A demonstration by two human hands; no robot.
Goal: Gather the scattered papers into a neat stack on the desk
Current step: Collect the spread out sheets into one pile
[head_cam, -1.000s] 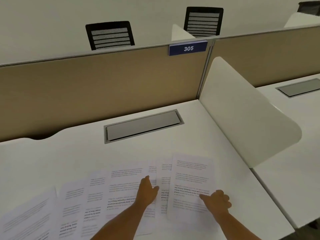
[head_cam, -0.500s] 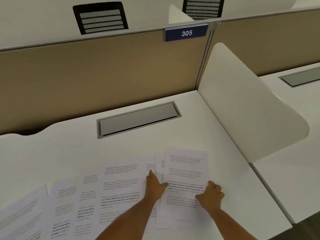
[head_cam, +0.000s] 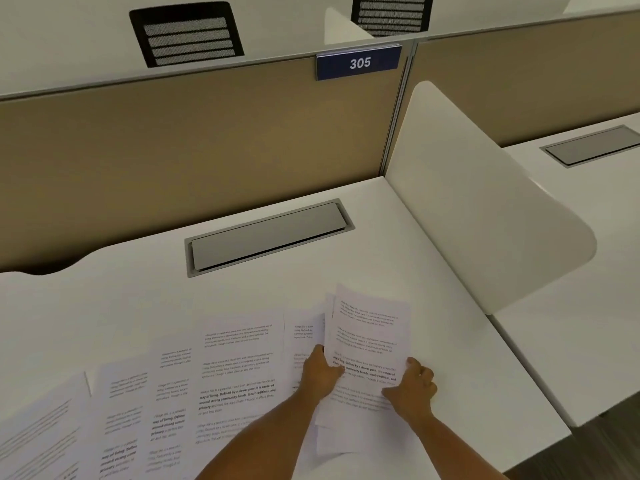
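On the white desk, the printed papers lie fanned and overlapping on the near side of the grey cable hatch, trailing off to its near left. Such sheets are light, limp and slide easily, so they are probably best held by opposite long edges. A small bundle, nearest the hatch's right end, is pinched between the left hand and right hand. Half a second ago it lay flatter; its top edge has since risen.
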